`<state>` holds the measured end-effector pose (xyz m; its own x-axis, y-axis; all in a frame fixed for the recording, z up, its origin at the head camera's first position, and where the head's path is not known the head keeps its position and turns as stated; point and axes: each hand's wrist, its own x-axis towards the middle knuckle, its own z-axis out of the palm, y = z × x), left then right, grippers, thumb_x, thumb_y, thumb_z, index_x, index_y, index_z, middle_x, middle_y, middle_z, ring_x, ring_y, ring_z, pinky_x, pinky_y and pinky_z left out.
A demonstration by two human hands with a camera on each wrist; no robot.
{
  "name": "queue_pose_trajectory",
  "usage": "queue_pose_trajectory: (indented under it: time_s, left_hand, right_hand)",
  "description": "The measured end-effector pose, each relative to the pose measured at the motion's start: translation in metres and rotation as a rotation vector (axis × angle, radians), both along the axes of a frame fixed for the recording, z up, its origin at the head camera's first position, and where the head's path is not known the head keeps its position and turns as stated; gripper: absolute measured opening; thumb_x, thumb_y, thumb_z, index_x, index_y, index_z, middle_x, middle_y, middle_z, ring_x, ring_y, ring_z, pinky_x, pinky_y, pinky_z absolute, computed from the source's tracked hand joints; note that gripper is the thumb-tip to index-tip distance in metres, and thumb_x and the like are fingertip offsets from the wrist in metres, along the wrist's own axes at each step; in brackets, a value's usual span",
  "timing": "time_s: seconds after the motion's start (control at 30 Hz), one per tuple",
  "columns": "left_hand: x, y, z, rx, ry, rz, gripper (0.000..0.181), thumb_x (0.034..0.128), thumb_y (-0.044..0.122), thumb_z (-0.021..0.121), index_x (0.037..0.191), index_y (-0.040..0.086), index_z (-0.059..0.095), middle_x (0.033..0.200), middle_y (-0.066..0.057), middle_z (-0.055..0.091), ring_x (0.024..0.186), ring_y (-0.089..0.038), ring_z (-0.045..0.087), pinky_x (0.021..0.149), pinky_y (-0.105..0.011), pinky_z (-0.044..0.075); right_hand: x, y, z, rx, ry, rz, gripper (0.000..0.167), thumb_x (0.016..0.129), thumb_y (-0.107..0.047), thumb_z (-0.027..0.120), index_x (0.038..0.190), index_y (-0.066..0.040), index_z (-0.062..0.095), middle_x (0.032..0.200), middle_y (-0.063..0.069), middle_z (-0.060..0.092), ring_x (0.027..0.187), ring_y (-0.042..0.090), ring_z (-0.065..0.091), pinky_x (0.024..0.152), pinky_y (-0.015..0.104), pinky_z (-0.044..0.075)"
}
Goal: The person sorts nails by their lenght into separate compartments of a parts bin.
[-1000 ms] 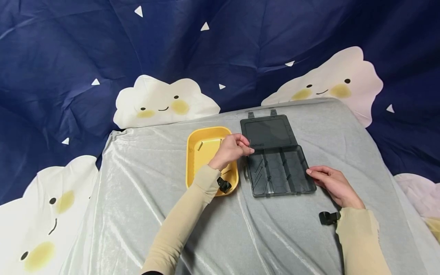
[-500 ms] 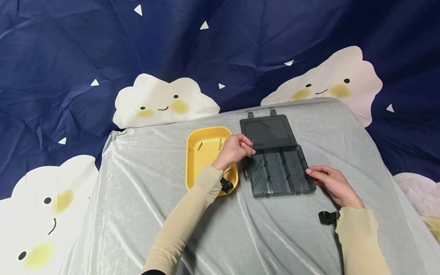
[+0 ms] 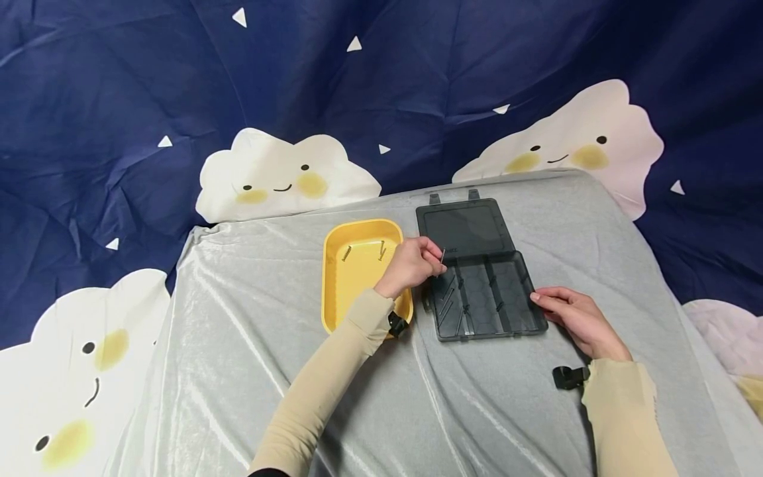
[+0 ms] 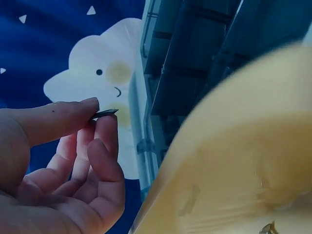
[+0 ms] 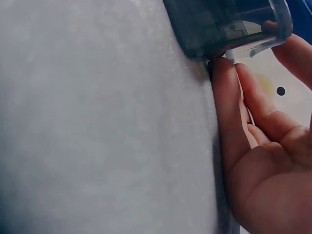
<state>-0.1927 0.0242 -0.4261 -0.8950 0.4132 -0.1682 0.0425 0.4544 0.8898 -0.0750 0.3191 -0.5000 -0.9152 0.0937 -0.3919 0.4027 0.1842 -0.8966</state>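
Note:
Between thumb and fingertips, my left hand pinches a thin metal nail, held over the upper left corner of a dark see-through compartment box. The left wrist view shows the nail's pointed tip sticking out past the thumb of that hand. Several nails lie in the box's left part. At the box's right side my right hand grips the edge; in the right wrist view its thumb is at the upper rim and its fingers are at the lower edge.
Left of the box stands a yellow tray with several nails in it, partly hidden by my left arm. The box's lid lies folded back behind it. Grey cloth covers the table, with a blue cloud-patterned curtain behind.
My left hand has moved slightly right and toward me with the nail, which now leans to the right. My right hand and the box have stayed in place.

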Motion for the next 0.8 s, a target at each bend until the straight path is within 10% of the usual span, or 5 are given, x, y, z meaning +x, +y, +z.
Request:
queue_pose_trajectory:
  time_s: [0.8]
  left_hand:
    - [0.0010, 0.0064, 0.0024, -0.272, 0.115, -0.034, 0.013, 0.0775, 0.008, 0.078, 0.087, 0.006, 0.070, 0.076, -0.004, 0.072, 0.059, -0.007, 0.060, 0.056, -0.016, 0.045]
  right_hand:
    - [0.0008, 0.0014, -0.0009, -0.003, 0.011, -0.010, 0.021, 0.089, -0.040, 0.067, 0.105, -0.026, 0.063, 0.094, -0.027, 0.060, 0.087, -0.011, 0.057, 0.074, 0.012, 0.050]
